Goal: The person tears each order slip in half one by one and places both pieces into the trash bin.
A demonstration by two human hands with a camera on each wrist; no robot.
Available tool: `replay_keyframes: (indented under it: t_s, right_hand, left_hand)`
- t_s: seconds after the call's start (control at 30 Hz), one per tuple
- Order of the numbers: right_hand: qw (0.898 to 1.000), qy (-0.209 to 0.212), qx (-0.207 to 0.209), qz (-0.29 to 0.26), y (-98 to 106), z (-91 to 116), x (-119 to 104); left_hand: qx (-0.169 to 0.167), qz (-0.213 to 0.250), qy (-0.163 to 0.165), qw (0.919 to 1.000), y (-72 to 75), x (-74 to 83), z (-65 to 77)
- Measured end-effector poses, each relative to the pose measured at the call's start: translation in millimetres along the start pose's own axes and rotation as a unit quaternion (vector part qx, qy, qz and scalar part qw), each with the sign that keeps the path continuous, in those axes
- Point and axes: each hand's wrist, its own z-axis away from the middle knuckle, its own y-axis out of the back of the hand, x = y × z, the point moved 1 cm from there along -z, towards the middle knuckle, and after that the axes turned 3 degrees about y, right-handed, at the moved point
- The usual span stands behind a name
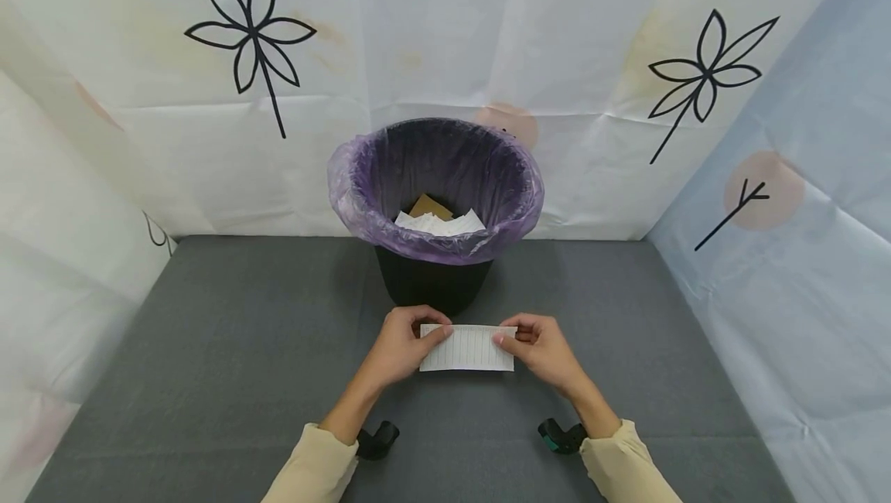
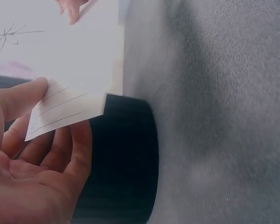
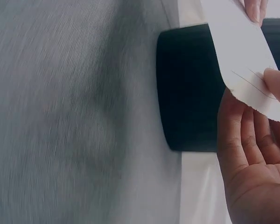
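A small white sheet of lined paper [image 1: 475, 348] is stretched between both hands, just in front of the bin. My left hand [image 1: 407, 344] pinches its left end, thumb on top and fingers behind. At the other end my right hand [image 1: 539, 348] pinches it the same way. One edge of the paper [image 3: 252, 88] looks ragged in the right wrist view. Behind the hands stands a black trash bin [image 1: 431, 278] with a purple plastic liner [image 1: 518, 217] folded over its rim. White paper [image 1: 445, 225] and a brown cardboard piece [image 1: 429, 206] lie inside it.
A grey cloth surface [image 1: 230, 348] lies under the hands and the bin. White patterned fabric [image 1: 431, 39] hangs close behind the bin, with more on the left and a bluish panel [image 1: 821, 178] on the right. Dark wrist devices [image 1: 378, 441] sit at both wrists.
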Motion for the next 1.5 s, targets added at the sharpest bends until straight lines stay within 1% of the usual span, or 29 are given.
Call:
replay_keyframes:
  t_s: [0.2, 0.33, 0.53, 0.8, 1.1, 1.27, 1.5]
  right_hand:
    - [1.000, 0.015, 0.002, -0.027, -16.8, -4.4, -4.8]
    - [1.000, 0.017, 0.002, -0.026, -24.8, -6.1, -8.4]
    - [0.999, 0.017, -0.001, -0.030, -31.2, -8.2, -13.3]
    - [0.999, 0.029, -0.013, -0.035, -37.6, -10.6, -17.3]
    - [0.998, 0.066, 0.001, 0.022, -42.2, -15.5, -24.7]
    - [0.997, 0.071, -0.004, 0.025, -42.9, -17.9, -29.7]
    - [0.997, 0.076, -0.007, 0.032, -43.1, -18.9, -35.7]
  left_hand:
    - [0.002, 0.040, 0.008, 0.9991, 14.5, -6.8, 8.7]
    - [0.003, 0.056, 0.019, 0.9982, 21.6, -10.1, 13.1]
    - [0.006, 0.045, 0.028, 0.9986, 28.4, -9.5, 17.0]
    - [0.001, 0.050, 0.023, 0.9985, 33.1, -6.1, 20.6]
    - [-0.018, 0.047, 0.014, 0.9986, 32.2, 2.0, 20.9]
    - [-0.017, 0.031, 0.013, 0.9993, 33.3, 7.4, 17.2]
    - [-0.012, -0.011, 0.006, 0.9999, 33.9, 15.3, 14.7]
